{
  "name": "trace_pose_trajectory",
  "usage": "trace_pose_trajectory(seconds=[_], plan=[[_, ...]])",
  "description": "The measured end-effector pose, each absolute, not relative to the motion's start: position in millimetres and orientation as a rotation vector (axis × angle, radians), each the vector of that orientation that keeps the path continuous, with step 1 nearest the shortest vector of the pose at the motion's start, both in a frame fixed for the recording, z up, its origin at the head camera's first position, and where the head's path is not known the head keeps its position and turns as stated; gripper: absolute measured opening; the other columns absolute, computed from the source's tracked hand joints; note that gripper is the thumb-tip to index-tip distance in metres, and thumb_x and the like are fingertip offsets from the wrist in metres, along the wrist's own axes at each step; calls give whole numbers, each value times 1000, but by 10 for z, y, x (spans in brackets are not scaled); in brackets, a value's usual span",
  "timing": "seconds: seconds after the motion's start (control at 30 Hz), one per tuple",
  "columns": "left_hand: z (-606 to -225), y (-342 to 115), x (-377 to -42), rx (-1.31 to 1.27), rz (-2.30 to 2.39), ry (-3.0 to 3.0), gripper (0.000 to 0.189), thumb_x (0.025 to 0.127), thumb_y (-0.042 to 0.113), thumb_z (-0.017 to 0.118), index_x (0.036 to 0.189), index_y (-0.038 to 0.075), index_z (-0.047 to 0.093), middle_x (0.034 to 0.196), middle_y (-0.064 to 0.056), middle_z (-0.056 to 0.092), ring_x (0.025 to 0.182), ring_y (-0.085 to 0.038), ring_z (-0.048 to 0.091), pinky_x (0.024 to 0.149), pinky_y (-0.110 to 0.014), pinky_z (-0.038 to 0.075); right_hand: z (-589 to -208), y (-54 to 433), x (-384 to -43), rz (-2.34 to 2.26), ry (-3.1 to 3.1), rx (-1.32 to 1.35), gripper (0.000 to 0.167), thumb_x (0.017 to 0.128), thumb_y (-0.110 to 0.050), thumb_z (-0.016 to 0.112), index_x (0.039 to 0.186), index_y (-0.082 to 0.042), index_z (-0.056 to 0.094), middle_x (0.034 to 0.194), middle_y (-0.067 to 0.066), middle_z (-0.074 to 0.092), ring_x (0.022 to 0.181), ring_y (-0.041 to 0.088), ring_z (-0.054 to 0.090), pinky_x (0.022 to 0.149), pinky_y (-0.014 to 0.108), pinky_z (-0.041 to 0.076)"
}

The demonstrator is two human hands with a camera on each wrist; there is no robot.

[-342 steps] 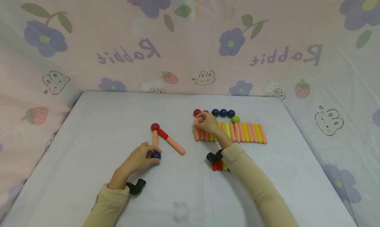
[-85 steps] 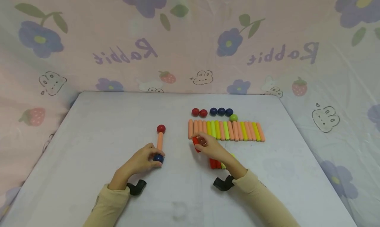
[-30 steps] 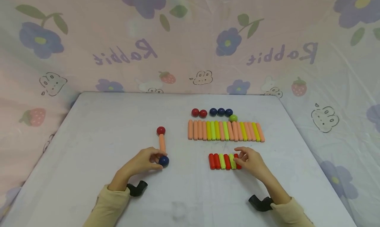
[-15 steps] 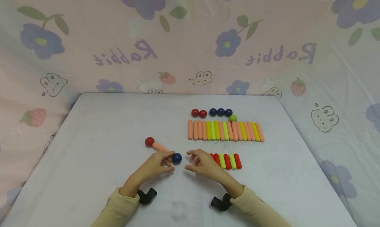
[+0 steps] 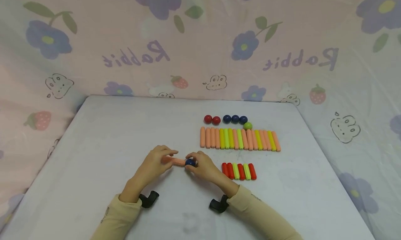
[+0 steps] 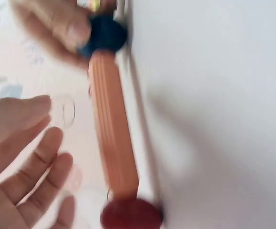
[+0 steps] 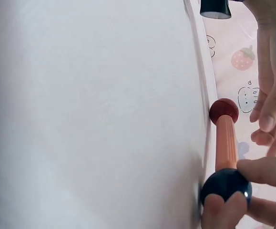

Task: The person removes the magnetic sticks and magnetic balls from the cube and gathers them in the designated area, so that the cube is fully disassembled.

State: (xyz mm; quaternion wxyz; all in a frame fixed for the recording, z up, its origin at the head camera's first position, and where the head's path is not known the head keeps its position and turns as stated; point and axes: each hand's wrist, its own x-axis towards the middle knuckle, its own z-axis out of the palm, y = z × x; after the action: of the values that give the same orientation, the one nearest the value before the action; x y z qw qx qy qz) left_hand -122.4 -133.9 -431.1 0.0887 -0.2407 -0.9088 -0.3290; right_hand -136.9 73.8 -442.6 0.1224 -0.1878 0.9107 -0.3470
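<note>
An orange ribbed rod [image 5: 178, 161] joins a dark blue ball [image 5: 189, 162] at one end and a red ball [image 7: 223, 110] at the other. It lies roughly sideways on the white table. My right hand [image 5: 205, 167] pinches the blue ball between thumb and fingers. Around the red end, my left hand [image 5: 155, 160] is spread with its fingers apart from the rod; in the left wrist view a gap separates those fingers from the rod. In the head view this hand hides the red ball.
Loose red balls [image 5: 208, 119], dark blue balls [image 5: 235, 119] and a green ball [image 5: 248, 125] sit at the back right. Before them lies a row of long orange, yellow and green rods [image 5: 240, 139]. Several short red and green rods [image 5: 241, 171] lie nearer.
A red rod and second orange rod seen earlier are off the assembly. It has turned from lengthwise to sideways. My left hand has moved off the blue ball, which my right hand has taken hold of.
</note>
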Motion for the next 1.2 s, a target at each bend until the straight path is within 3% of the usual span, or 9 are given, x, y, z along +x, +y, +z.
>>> trace_pose_trajectory(seconds=[0.1, 0.23, 0.33, 0.57, 0.8, 1.03, 1.2], plan=[[-4286, -1466, -1256, -642, -885, -2757, 32, 76, 6, 79, 107, 4, 73, 100, -9, 69, 95, -26, 58, 80, -43, 48, -4416, 726, -1379, -978, 2655, -535, 27, 90, -16, 66, 116, -9, 65, 96, 13, 58, 79, 17, 51, 68, 22, 45], [-4298, -1540, -1304, -601, -927, -2922, 34, 77, 9, 79, 110, 3, 71, 105, -13, 67, 102, -32, 58, 87, -50, 48, -4399, 738, -1387, -913, 2674, -472, 28, 89, -14, 63, 117, -11, 65, 102, 15, 56, 85, 23, 55, 81, 37, 53], [-4330, -1521, -1342, -611, -993, -2991, 31, 79, 7, 77, 108, 1, 71, 103, -14, 66, 97, -29, 59, 86, -42, 50, -4393, 756, -1394, -873, 2712, -447, 28, 88, -11, 62, 116, -11, 66, 105, 16, 55, 84, 25, 58, 84, 42, 54], [-4414, -1517, -1343, -584, -998, -3000, 21, 79, 6, 76, 99, 1, 74, 92, -10, 68, 86, -20, 61, 75, -28, 48, -4407, 717, -1422, -814, 2783, -525, 22, 89, -14, 67, 109, -7, 69, 104, 16, 56, 88, 26, 60, 86, 43, 54], [-4422, -1551, -1351, -566, -995, -3009, 21, 80, 8, 75, 99, 1, 74, 95, -12, 72, 90, -25, 64, 77, -31, 50, -4413, 712, -1453, -853, 2776, -600, 18, 87, -10, 66, 103, -4, 69, 100, 16, 57, 87, 27, 59, 84, 43, 54], [-4440, -1554, -1358, -520, -995, -3046, 20, 81, 9, 75, 100, 3, 74, 99, -12, 72, 93, -25, 65, 80, -38, 52, -4429, 759, -1506, -926, 2773, -520, 10, 85, -11, 66, 94, -8, 69, 96, 13, 58, 83, 20, 54, 71, 29, 46], [-4447, -1555, -1359, -509, -1000, -3048, 20, 81, 9, 75, 99, 3, 75, 99, -12, 72, 93, -26, 65, 81, -41, 53, -4418, 846, -1564, -1046, 2712, -511, 15, 88, -10, 63, 102, -7, 67, 104, 16, 61, 92, 24, 57, 82, 36, 54]])
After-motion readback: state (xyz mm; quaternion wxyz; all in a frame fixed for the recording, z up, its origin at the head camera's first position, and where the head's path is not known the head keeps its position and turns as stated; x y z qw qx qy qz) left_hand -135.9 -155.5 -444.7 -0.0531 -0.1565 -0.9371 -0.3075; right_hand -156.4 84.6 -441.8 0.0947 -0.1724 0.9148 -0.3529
